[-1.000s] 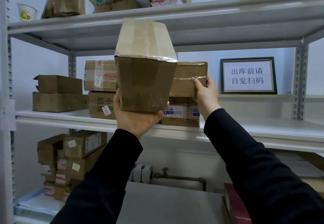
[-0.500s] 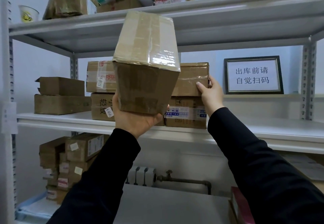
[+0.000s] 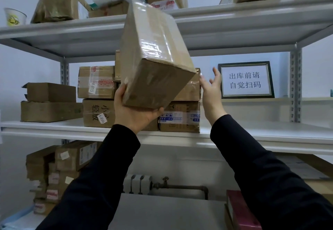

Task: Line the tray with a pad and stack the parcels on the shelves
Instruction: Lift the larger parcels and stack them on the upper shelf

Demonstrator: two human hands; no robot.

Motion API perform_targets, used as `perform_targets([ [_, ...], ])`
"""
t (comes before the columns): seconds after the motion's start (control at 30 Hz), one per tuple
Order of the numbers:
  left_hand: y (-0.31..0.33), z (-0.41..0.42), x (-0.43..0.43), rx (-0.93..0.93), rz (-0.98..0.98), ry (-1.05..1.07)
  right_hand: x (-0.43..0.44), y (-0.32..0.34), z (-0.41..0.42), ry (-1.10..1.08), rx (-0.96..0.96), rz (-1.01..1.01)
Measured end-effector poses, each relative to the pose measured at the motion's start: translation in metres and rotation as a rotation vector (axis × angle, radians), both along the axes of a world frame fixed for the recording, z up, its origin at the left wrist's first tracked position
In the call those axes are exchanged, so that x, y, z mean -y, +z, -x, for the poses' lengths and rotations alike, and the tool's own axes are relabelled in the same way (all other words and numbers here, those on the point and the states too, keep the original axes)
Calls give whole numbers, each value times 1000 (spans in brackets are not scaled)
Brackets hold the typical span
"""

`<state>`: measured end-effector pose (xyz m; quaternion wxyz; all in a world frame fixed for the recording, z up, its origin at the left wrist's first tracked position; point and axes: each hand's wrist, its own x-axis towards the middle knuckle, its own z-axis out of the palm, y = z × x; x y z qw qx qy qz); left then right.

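A long taped cardboard parcel [image 3: 155, 55] is held up in front of the middle shelf [image 3: 252, 132], tilted with its far end leaning left and up. My left hand [image 3: 133, 111] grips its near bottom end from below. My right hand [image 3: 210, 89] is off the boxes, fingers spread, just right of the parcel's lower corner and in front of the upper box [image 3: 189, 91] of a two-box stack. The lower box [image 3: 180, 118] with blue tape stands on the shelf.
More boxes [image 3: 97, 82] stand stacked at the left of the middle shelf. A framed sign [image 3: 246, 80] leans at the back right. The top shelf [image 3: 234, 15] holds several parcels and a paper cup [image 3: 14, 16]. Boxes [image 3: 54, 172] fill the lower left.
My right hand has let go of the upper stacked box and opened. The parcel in my left hand has risen and tilted further to the left.
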<state>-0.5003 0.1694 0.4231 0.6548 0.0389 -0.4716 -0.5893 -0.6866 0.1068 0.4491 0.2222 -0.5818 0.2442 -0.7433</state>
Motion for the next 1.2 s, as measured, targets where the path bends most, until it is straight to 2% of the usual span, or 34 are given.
perform_targets([
  [0.13,27,8,-10,109,1,119,-29,0,6,200,-39,168],
  [0.3,51,17,-17,287,28,233,-36,-5,14,305,-62,206],
  [0.43,65,18,-12,405,-8,205,-33,-2,16,257,-102,176],
  [0.6,69,14,-3,492,86,128,-26,1,19,225,-46,142],
  [0.73,71,15,0,542,91,256,-22,8,17,189,-18,153],
  [0.97,89,29,-2,426,170,463,-16,22,8,119,1,170],
  [1.2,102,22,23,289,200,483,-5,43,0,75,7,145],
])
